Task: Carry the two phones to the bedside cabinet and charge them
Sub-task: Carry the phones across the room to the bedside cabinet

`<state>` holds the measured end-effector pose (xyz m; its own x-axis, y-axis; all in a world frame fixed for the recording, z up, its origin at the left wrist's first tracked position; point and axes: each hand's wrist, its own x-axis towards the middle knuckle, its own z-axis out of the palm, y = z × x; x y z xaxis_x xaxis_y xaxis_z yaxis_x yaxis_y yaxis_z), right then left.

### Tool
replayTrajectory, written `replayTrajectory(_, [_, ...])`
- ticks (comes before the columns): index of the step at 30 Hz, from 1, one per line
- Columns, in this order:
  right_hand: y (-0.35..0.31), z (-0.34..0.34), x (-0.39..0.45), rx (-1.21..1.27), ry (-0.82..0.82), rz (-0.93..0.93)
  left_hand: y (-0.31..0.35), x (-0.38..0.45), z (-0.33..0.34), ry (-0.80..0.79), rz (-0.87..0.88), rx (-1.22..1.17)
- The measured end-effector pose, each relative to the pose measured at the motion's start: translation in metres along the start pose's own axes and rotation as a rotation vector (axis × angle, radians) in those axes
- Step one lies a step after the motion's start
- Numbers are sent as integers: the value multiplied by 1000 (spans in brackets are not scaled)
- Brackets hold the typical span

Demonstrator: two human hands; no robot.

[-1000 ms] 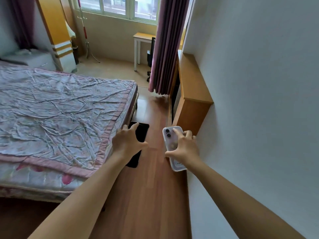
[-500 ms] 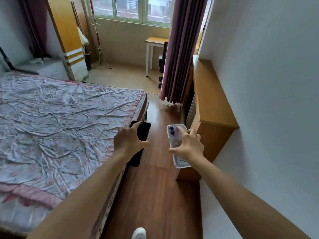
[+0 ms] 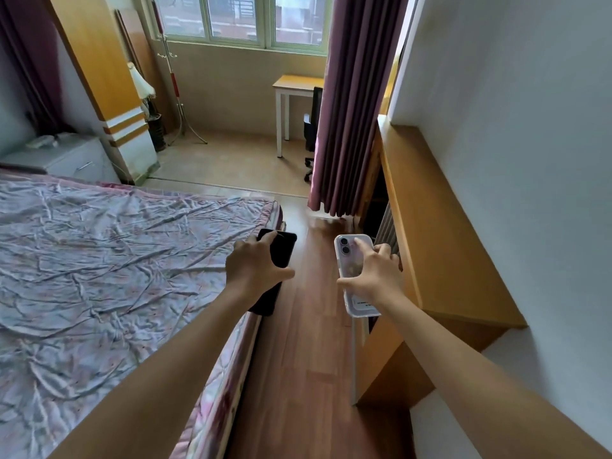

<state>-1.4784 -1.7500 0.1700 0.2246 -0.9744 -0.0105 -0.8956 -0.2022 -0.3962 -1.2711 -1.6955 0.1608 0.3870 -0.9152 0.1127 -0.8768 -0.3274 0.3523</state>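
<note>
Two phones are held out in front of the person, one in each hand, above a wooden floor (image 3: 298,359) that runs between a bed and a low cabinet. A black phone (image 3: 281,250) is gripped by the left hand (image 3: 253,273), whose fingers are curled over the phone's long edges; the phone's top end points toward 12 o'clock and its lower end shows below the wrist. At 3 o'clock from it, apart, a pale phone (image 3: 347,260) in a clear case is held by the right hand (image 3: 374,276), back side up, with the twin camera lenses at its far end; the index finger is laid along the back and the thumb is pressed on the near left edge.

A bed (image 3: 99,276) with a crumpled, flowered pink-edged cover fills the 9 o'clock side, and its corner lies just under the black phone. A long wooden cabinet (image 3: 440,226) stands along the white wall at 3 o'clock. A white bedside cabinet (image 3: 69,159) is seen at 10 o'clock, beyond the bed, with small pale items on top that cannot be identified. Purple curtains (image 3: 351,104) hang at 12 o'clock, and a small desk (image 3: 294,83) stands under the window (image 3: 241,18) beyond them.
</note>
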Motion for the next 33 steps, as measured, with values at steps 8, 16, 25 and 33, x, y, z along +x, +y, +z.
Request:
replayTrajectory(8, [9,12,178,-17,-7,-45,24,148,40,3,-51,11])
replayTrajectory(16, [6,15,333,-1,-53,-76,41,290,63,20,-108,29])
replayTrajectory(25, [1,28,506,12,-48,-35,36,470,104,34,-98,9])
replayTrajectory(33, [-16,26,658,10,-12,51,50,641,114,10,-23,-18])
